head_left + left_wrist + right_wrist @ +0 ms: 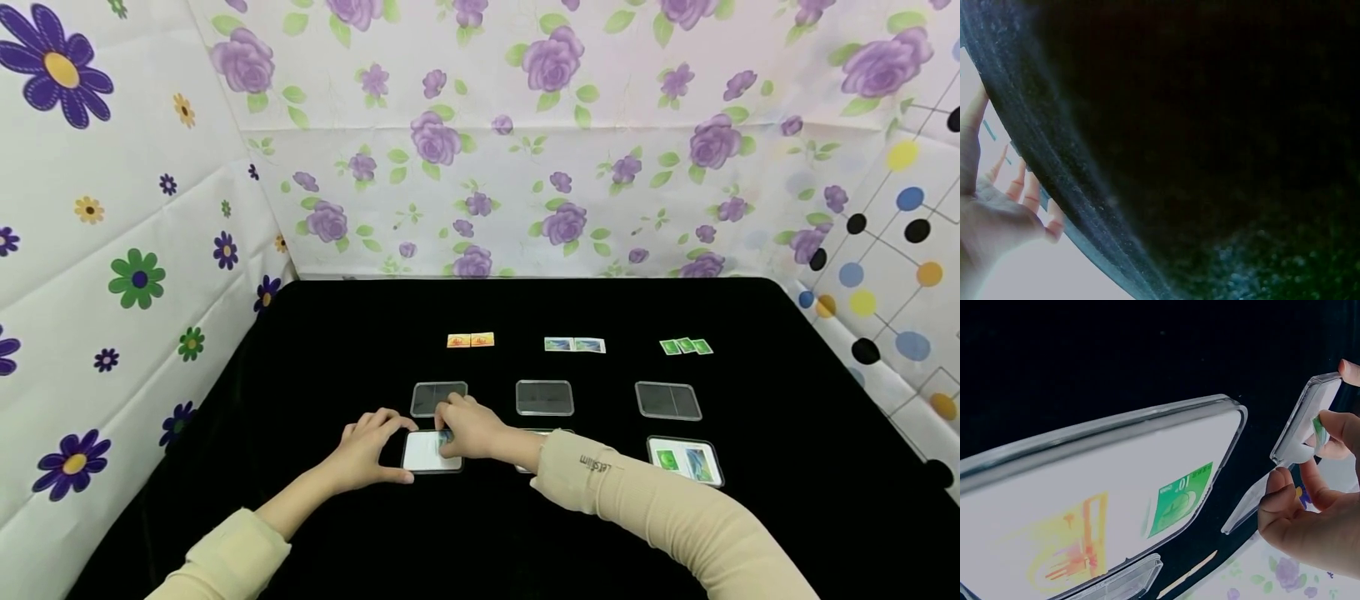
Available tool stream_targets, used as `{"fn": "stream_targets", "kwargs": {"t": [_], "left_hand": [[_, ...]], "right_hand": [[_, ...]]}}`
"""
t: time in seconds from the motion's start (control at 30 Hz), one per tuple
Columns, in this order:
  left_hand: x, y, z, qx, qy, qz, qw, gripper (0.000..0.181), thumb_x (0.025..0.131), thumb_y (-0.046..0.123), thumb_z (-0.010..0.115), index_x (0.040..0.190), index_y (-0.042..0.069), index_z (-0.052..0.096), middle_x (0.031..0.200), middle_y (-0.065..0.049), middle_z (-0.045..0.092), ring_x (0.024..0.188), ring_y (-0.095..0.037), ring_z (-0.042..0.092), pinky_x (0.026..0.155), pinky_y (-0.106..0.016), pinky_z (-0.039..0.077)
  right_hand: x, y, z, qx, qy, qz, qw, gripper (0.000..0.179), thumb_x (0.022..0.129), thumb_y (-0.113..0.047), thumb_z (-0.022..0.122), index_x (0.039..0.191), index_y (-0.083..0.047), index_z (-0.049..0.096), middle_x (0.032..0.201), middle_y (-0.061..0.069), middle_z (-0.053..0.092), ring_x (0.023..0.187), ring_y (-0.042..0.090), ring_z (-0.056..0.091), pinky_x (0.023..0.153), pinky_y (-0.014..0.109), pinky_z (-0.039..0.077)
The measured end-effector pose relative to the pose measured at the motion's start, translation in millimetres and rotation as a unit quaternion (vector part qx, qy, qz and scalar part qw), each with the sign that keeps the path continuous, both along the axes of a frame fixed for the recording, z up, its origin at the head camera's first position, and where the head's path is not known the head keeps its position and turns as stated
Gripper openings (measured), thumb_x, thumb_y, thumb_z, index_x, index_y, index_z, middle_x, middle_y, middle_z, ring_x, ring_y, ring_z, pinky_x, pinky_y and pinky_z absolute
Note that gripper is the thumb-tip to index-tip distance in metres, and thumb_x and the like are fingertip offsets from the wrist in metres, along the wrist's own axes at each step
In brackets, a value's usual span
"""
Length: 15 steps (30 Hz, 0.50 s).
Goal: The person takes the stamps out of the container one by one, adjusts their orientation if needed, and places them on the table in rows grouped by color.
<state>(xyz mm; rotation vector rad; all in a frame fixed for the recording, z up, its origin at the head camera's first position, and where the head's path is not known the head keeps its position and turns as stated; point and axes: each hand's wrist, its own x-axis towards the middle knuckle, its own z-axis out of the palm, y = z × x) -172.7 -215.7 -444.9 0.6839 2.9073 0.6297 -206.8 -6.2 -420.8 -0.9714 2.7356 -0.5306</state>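
A flat clear case with a white insert (422, 454) lies between my two hands. My left hand (366, 450) holds its left end, thumb at the near corner and index finger at the far corner. Over the right part of the insert, my right hand (474, 432) pinches a small stamp (1319, 432) with a green-blue print. The stamp bends up from the white surface. In the left wrist view the left hand (1004, 212) shows at the edge, its contact with the case unclear.
Three clear lids (544, 397) lie in a row beyond. Orange (470, 340), blue (574, 345) and green stamps (686, 346) lie farther back. A case with green and blue stamps (685, 461) is at right. My right forearm partly covers a middle case (1129, 487) with orange and green stamps.
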Motion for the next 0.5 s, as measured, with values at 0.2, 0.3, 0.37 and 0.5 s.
{"fn": "stream_targets", "kwargs": {"t": [0.2,0.3,0.37,0.5], "left_hand": [[-0.8,0.1,1.2,0.0,0.006,0.0,1.0,0.068,0.064,0.038,0.082,0.122,0.014,0.055,0.125,-0.013,0.051,0.114,-0.038,0.044,0.091,-0.06,0.032],[-0.8,0.0,1.0,-0.001,0.007,-0.003,1.0,0.069,0.065,0.039,0.082,0.122,0.014,0.054,0.125,-0.013,0.051,0.114,-0.038,0.044,0.091,-0.061,0.033],[-0.2,0.2,1.1,0.0,0.003,-0.003,1.0,0.069,0.065,0.039,0.082,0.122,0.013,0.054,0.125,-0.013,0.051,0.114,-0.038,0.043,0.091,-0.061,0.032],[0.4,0.3,1.5,-0.001,0.002,0.0,1.0,0.069,0.065,0.04,0.081,0.122,0.014,0.054,0.125,-0.013,0.051,0.114,-0.038,0.044,0.091,-0.061,0.033]], "right_hand": [[0.2,1.6,1.1,-0.002,0.013,0.012,0.9998,0.021,0.076,-0.017,0.076,0.091,-0.012,0.061,0.096,0.004,0.057,0.084,0.014,0.052,0.069,0.022,0.045],[0.2,2.6,-0.9,0.005,0.015,0.025,0.9996,0.027,0.077,-0.022,0.077,0.097,-0.012,0.062,0.1,0.004,0.058,0.086,0.014,0.052,0.071,0.021,0.046],[0.2,3.4,-1.8,0.007,0.012,0.033,0.9994,0.032,0.078,-0.026,0.078,0.101,-0.012,0.062,0.103,0.005,0.058,0.087,0.014,0.052,0.072,0.02,0.046],[-0.6,5.0,-3.1,0.01,0.013,0.048,0.9987,0.037,0.079,-0.032,0.076,0.107,-0.012,0.061,0.106,0.005,0.058,0.086,0.013,0.051,0.073,0.021,0.046]]}}
